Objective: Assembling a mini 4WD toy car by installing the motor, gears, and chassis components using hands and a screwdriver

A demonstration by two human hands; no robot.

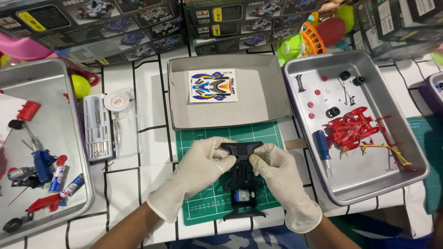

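Over the green mat, both gloved hands — left, right — pinched the front end of the black chassis. A motor sat in it already (no wheels yet); the red parts and tyres lay unused in the right tray.

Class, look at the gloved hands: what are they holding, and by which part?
Both hands, left and right, hold the black toy car chassis by its far end, fingers pinching the crosspiece.
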